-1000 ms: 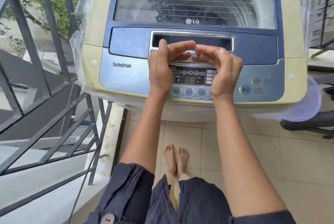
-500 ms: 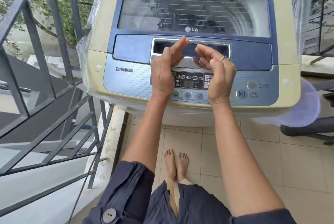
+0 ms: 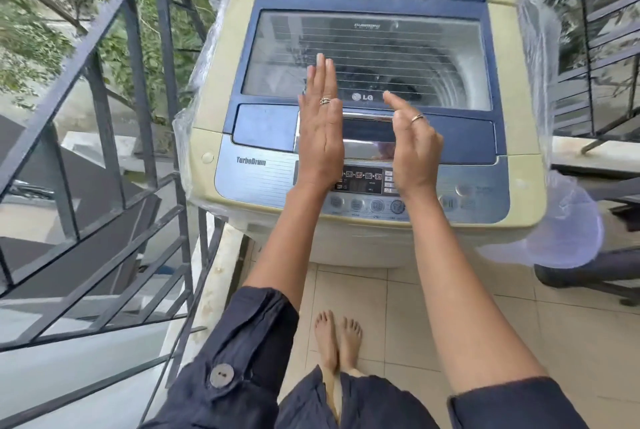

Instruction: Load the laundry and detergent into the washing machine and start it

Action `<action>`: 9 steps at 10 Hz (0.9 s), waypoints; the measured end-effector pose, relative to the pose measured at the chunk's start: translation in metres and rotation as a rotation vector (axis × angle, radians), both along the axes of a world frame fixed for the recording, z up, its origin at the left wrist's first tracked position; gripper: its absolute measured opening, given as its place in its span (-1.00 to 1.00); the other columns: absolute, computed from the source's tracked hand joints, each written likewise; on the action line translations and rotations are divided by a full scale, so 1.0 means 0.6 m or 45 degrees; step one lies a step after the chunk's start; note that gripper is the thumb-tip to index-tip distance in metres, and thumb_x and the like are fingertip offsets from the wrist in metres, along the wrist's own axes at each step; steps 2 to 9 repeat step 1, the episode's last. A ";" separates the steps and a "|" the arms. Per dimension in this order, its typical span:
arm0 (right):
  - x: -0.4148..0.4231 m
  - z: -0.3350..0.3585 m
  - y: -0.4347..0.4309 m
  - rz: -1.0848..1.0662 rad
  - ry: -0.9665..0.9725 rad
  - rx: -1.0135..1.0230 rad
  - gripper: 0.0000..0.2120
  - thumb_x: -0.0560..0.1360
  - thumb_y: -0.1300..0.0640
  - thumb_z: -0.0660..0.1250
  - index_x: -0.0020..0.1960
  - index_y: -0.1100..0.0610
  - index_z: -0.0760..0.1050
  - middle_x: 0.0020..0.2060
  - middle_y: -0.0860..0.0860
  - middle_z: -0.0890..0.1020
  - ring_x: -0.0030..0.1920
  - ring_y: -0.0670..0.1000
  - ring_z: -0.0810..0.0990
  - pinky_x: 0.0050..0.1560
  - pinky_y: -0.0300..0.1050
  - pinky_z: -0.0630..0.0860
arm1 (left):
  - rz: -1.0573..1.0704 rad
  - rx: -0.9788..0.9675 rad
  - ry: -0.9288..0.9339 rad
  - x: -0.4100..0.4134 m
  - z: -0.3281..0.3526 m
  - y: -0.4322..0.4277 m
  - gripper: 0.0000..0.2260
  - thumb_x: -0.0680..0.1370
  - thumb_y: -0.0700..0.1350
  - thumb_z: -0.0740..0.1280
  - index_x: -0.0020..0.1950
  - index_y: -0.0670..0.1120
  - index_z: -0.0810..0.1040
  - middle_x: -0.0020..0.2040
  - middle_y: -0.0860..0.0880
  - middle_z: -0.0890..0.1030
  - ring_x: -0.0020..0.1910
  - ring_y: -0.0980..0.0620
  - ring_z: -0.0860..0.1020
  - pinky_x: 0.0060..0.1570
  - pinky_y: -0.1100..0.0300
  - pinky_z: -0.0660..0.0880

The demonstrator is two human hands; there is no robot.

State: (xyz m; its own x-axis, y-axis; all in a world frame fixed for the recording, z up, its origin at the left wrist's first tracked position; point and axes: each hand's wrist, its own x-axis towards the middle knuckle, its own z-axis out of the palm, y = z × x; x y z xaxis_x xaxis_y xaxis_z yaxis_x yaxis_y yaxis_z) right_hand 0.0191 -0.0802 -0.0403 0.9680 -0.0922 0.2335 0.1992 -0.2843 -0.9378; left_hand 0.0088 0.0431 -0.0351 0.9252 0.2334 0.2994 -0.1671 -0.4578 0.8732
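A cream and blue top-loading washing machine (image 3: 221, 109) stands before me with its glass lid (image 3: 415, 57) down. Dark laundry (image 3: 363, 76) shows dimly through the glass. My left hand (image 3: 320, 123) is held above the lid handle (image 3: 367, 146) with straight fingers pointing away from me. My right hand (image 3: 414, 148) hovers beside it, fingers loosely bent, index finger stretched toward the lid. Neither hand holds anything. The lit control panel (image 3: 360, 180) lies just below my wrists. No detergent is in view.
A dark metal stair railing (image 3: 104, 158) runs close along the left of the machine. Clear plastic wrap (image 3: 568, 231) hangs off the machine's sides. A dark chair base (image 3: 581, 281) stands on the tiled floor at the right. My bare feet (image 3: 337, 338) are in front of the machine.
Both hands have lifted off the lid handle and their fingers have straightened. The camera has tilted up, showing more of the lid.
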 end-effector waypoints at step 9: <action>0.009 0.020 0.000 0.024 -0.066 -0.150 -0.57 0.55 0.03 0.06 0.27 0.21 0.51 0.26 0.05 0.55 0.34 0.03 0.47 0.37 -0.20 0.35 | -0.002 0.065 -0.006 0.009 0.024 -0.002 -0.43 0.59 0.03 -0.18 0.55 -0.20 0.07 0.58 -0.13 0.03 0.57 -0.03 -0.06 0.51 0.03 -0.21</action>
